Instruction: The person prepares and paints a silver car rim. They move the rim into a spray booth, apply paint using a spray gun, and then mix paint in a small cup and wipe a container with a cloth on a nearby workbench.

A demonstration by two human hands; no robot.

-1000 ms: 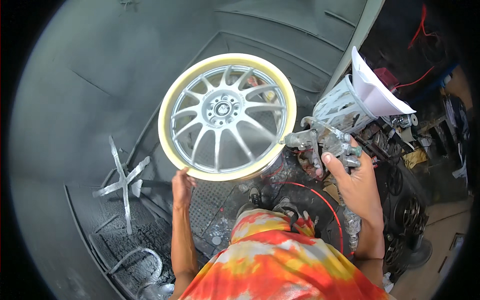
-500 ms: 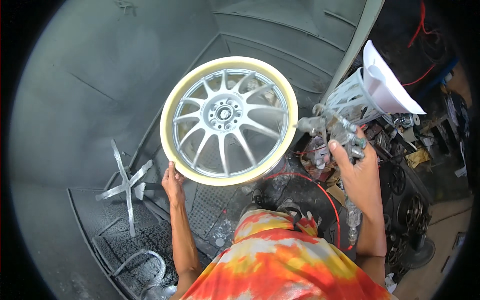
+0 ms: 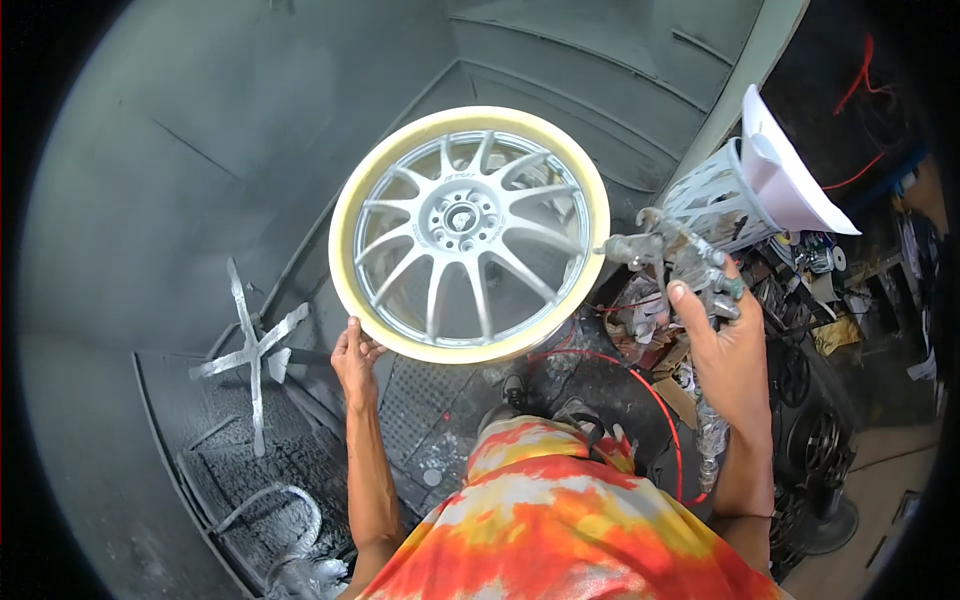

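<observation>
A silver multi-spoke car wheel with a pale yellow outer lip faces up in front of me. What bears its weight is hidden beneath it. At the lower left of the lip, my left hand has one digit over the edge and the other fingers curled below it. My right hand is closed around a paint-crusted spray gun. Its nozzle end is close to the wheel's right edge; I cannot tell whether they touch. A red hose runs across the floor near the gun's lower fitting.
A five-armed stand coated in grey paint is at the left. Grey booth walls rise behind the wheel. Right of the gun stand a slatted plastic basket and a white plastic piece, with clutter and several dark wheels beyond.
The wheel's spokes and hub have turned to another angle. My left hand stays at the lip, its fingers more spread. The spray gun remains beside the right edge. The view has shifted slightly.
</observation>
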